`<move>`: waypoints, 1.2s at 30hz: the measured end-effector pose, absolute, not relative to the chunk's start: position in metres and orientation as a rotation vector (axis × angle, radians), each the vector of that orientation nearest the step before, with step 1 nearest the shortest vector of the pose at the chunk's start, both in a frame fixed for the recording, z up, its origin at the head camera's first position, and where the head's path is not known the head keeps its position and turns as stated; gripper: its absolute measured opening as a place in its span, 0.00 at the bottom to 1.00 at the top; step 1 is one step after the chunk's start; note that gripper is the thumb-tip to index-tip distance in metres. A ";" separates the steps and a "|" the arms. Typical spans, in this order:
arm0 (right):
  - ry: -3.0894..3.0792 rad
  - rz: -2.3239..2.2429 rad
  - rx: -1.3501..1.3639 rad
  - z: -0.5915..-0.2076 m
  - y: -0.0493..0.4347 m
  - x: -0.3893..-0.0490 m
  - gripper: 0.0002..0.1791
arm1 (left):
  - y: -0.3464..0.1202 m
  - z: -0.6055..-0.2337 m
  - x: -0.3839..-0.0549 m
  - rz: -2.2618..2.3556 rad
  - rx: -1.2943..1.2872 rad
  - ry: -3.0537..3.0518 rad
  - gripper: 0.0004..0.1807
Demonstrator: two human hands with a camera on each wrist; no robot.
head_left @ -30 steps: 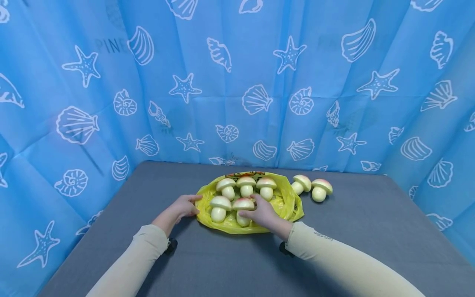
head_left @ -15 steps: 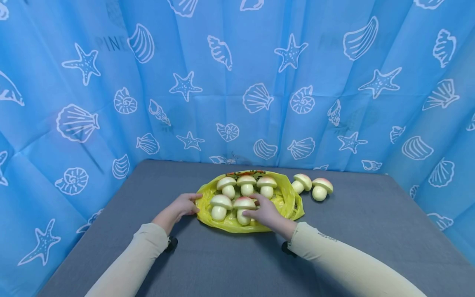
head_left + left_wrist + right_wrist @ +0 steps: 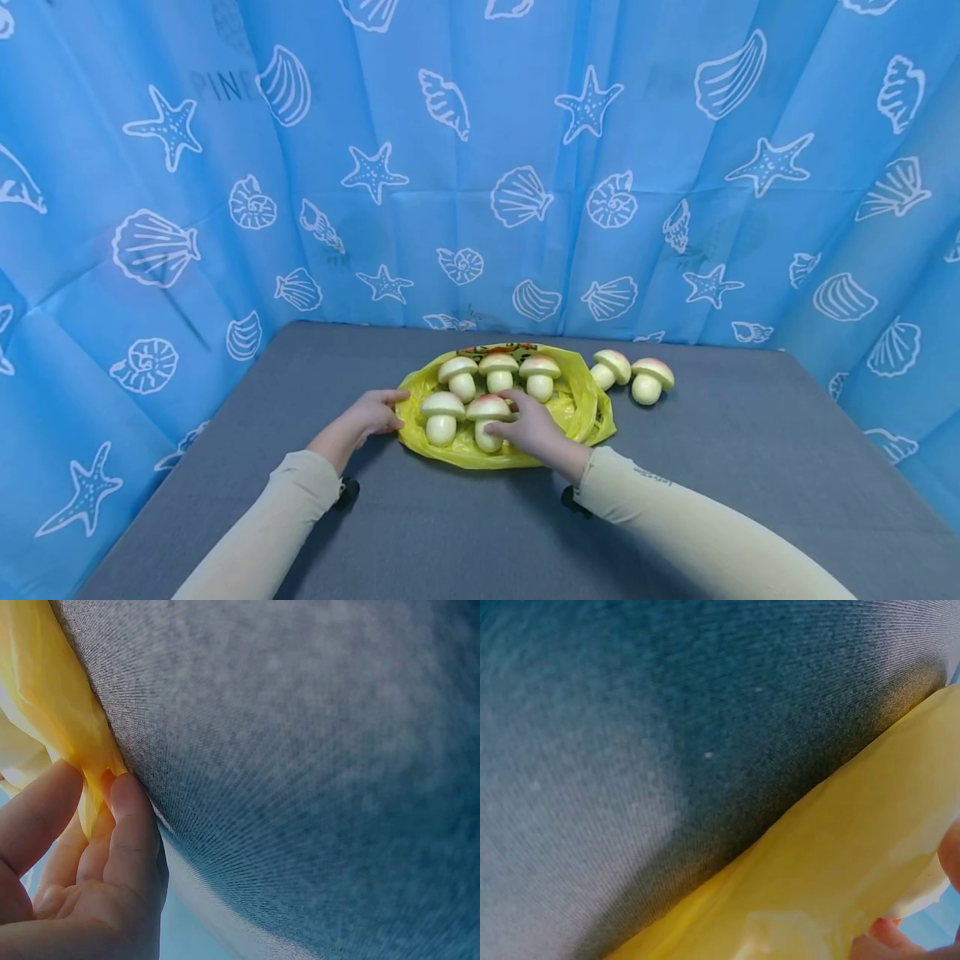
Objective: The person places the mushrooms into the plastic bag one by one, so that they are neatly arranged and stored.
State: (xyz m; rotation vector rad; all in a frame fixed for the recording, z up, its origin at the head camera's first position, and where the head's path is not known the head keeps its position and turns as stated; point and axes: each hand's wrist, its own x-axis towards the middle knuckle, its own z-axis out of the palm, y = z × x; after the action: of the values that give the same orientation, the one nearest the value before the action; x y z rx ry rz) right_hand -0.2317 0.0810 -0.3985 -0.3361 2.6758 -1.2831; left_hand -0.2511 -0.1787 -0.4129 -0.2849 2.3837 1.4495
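Observation:
A yellow plastic bag (image 3: 454, 457) lies spread with its mouth facing up on the grey table. My left hand (image 3: 371, 414) pinches its left edge; in the left wrist view, thumb and fingers close on the yellow film (image 3: 64, 697). Inside the bag my right hand (image 3: 542, 433) holds a toy mushroom (image 3: 488, 407), pale with a reddish cap, by its right side. Against its left side stands another mushroom (image 3: 442, 417), and three more, including the middle mushroom (image 3: 498, 372), stand in a row behind. The right wrist view shows mostly the bag's side (image 3: 832, 847), with fingertips at its right edge.
Two more toy mushrooms lie outside the bag on its right: a tilted mushroom (image 3: 611, 369) touching or close to the rim, and a mushroom (image 3: 651, 382) farther right. A blue shell-print curtain (image 3: 457, 208) hangs behind and beside the grey table (image 3: 435, 533).
My right hand has shifted the held mushroom slightly left and back, and the mushroom beside it has moved slightly left too. The left hand keeps its place on the bag's edge.

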 end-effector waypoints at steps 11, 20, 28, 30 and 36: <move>2.654 -1.319 -0.293 -0.396 0.086 -0.230 0.37 | -0.179 -0.411 -0.249 1.450 -0.278 2.384 0.33; 2.671 -1.314 -0.227 -0.385 0.103 -0.229 0.36 | -0.177 -0.411 -0.249 1.451 -0.307 2.384 0.33; 2.708 -1.349 -0.232 -0.372 0.124 -0.229 0.34 | -0.179 -0.413 -0.249 1.457 -0.284 2.383 0.33; 2.711 -1.354 -0.222 -0.368 0.130 -0.229 0.34 | -0.179 -0.413 -0.249 1.458 -0.278 2.385 0.33; 2.710 -1.393 -0.185 -0.357 0.152 -0.227 0.32 | -0.178 -0.412 -0.249 1.462 -0.281 2.384 0.32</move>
State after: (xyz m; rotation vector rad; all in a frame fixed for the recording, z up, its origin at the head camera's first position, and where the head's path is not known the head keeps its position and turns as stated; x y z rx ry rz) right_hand -0.2272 0.1516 -0.3573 -0.1846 2.7101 -1.3931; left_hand -0.2487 -0.1784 -0.4120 -0.2811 2.3843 1.4616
